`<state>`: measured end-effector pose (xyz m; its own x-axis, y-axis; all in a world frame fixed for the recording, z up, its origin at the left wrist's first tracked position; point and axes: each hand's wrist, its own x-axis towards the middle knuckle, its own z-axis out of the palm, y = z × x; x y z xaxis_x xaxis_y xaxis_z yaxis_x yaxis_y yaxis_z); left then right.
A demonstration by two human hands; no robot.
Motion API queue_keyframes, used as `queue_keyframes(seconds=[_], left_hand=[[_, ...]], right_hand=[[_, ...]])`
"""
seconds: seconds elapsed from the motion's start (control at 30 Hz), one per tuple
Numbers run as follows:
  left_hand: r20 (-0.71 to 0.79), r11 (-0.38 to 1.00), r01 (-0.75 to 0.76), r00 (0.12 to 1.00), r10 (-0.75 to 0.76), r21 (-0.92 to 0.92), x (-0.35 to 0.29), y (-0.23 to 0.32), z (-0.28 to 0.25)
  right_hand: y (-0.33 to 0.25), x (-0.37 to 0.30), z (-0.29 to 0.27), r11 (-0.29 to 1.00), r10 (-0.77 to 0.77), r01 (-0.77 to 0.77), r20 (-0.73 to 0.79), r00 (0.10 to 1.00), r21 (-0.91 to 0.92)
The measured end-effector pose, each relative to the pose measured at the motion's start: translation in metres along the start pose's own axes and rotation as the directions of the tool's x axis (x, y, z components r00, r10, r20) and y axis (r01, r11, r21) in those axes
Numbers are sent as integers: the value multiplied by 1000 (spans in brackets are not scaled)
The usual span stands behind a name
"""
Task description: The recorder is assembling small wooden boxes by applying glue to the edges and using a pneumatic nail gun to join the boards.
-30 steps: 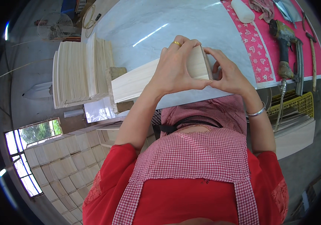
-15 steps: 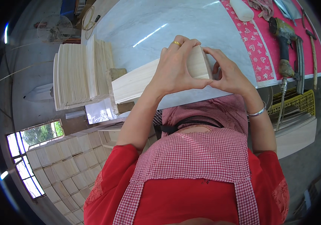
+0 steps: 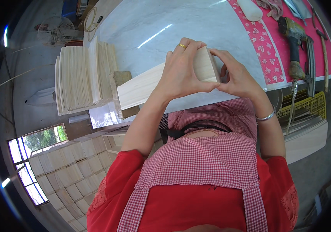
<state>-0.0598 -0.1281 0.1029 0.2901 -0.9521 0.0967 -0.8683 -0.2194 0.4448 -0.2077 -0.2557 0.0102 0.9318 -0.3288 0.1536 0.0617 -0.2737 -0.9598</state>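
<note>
A long pale wooden box lies across the front of the table, its left end against a rough wooden block. My left hand arches over its right part, fingers on the far edge and thumb at the near right corner. With fingers and thumb curved, my right hand grips the narrow board at the box's right end. The two thumbs almost meet at the near corner. The box's underside and part of its middle are hidden by my left hand.
Thin boards stand stacked at the left. On the pink cloth at the right lie a nail gun, a hammer and a white bottle. A yellow crate is below the right edge. Many wooden boxes are piled at lower left.
Almost nothing differs. The view has shifted very slightly, and both hands keep the same hold on the wooden box.
</note>
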Motion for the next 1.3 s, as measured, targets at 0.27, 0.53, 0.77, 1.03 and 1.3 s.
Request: queue_keyframes(seconds=[0.27,0.53,0.77,1.03,1.3], left_hand=[[49,998,45,998,-43,-32,0,-3,1],[42,1000,-13,999,13,0,3,-4,0],[5,999,-41,999,42,-31,1,-6,-1],[54,999,-40,998,40,-12,4,-4,-5],[45,996,-89,995,90,-20,7,-7,-4]], right_hand=[[0,-1,2,1000,-17,17,-11,1000,10],[-1,-19,32,955,-263,184,-381,886,-232],[-13,-41,69,912,-397,225,-607,689,-342],[-12,-33,76,887,-451,206,-674,584,-414],[-14,-33,72,861,-491,207,-650,580,-465]])
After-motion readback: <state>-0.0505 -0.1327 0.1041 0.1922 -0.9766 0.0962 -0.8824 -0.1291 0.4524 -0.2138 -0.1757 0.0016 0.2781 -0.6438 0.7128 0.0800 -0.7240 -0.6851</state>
